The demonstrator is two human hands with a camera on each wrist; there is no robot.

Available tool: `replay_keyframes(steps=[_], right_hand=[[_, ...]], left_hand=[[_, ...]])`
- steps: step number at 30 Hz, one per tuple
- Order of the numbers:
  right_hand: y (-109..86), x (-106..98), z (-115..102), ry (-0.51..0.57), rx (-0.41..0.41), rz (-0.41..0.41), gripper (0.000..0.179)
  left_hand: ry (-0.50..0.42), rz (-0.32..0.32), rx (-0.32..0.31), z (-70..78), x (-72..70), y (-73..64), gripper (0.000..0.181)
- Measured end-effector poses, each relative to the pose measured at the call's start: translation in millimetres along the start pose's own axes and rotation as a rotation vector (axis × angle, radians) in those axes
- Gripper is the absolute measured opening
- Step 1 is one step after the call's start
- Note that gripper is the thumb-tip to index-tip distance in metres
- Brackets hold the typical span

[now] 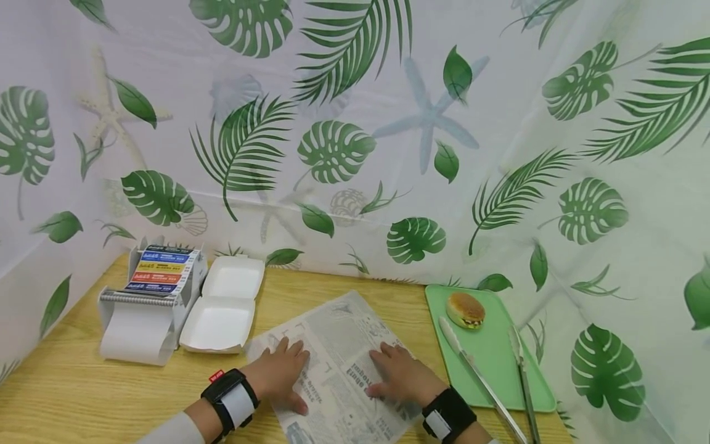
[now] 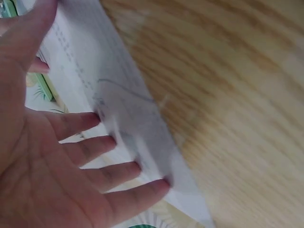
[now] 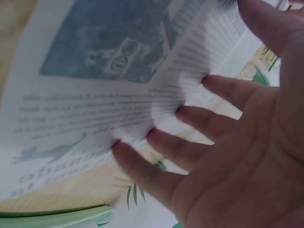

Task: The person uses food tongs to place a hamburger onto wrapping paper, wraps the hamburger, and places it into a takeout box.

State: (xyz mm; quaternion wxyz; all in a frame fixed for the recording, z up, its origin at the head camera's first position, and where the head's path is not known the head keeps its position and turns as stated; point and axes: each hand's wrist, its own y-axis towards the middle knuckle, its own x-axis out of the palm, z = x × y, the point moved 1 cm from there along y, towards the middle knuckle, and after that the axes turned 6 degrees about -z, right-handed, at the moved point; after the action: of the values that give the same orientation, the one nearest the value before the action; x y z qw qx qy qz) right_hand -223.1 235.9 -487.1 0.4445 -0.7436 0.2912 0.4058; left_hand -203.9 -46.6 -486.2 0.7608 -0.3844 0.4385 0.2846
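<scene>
A sheet of newsprint-patterned wrapping paper (image 1: 338,345) lies flat and turned at an angle on the wooden table. On its left part rests my left hand (image 1: 283,373), fingers spread and fingertips on the paper. My right hand (image 1: 399,373) touches the right part in the same way. Both wrist views show straight, parted fingers meeting the printed sheet (image 3: 109,85), with nothing gripped. To the right, a burger (image 1: 465,309) sits on a green tray (image 1: 471,370), and a pair of metal tongs (image 1: 484,383) lies with its arms spread across the tray's near edge.
An open white takeout box (image 1: 219,324) stands left of the paper. Beside it is a dispenser (image 1: 155,283) with several colored label strips and a white sheet (image 1: 138,333) hanging from its front. A leaf-patterned curtain (image 1: 344,203) borders the table's back.
</scene>
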Motion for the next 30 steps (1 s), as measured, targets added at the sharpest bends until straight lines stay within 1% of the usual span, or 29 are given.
replay_keyframes(steps=[3,6,10,14,16,19,21,25,30], right_hand=[[-4.4,5,-4,-0.02,0.027,0.014,0.078],[-6.2,11,-7,-0.033,0.055,0.031,0.077],[-8.7,20,-16,-0.054,0.11,0.058,0.075],[-16.5,26,-33,-0.106,0.161,0.118,0.073],[-20.9,28,-42,-0.129,0.163,0.156,0.072],[-25.7,30,-54,-0.174,0.14,0.215,0.064],[-27.4,31,-61,-0.203,0.13,0.238,0.06],[-28.2,33,-69,-0.242,0.142,0.242,0.06],[-29.0,33,-72,-0.271,0.15,0.242,0.061]], left_hand=[[0.029,0.01,0.031,-3.5,-0.2,4.6,0.104],[0.044,0.021,0.046,-6.0,-2.1,9.2,0.104],[0.055,0.023,0.031,-5.2,-6.1,14.7,0.102],[0.066,0.029,0.019,-6.4,-7.9,21.2,0.1],[0.06,0.035,0.008,-8.5,-8.6,24.7,0.099],[0.057,0.042,-0.013,-10.9,-9.2,28.7,0.098],[0.054,0.048,-0.019,-11.6,-10.1,29.9,0.098],[0.054,0.066,-0.022,-12.4,-12.1,29.7,0.099],[0.054,0.071,-0.027,-12.8,-13.0,29.6,0.099]])
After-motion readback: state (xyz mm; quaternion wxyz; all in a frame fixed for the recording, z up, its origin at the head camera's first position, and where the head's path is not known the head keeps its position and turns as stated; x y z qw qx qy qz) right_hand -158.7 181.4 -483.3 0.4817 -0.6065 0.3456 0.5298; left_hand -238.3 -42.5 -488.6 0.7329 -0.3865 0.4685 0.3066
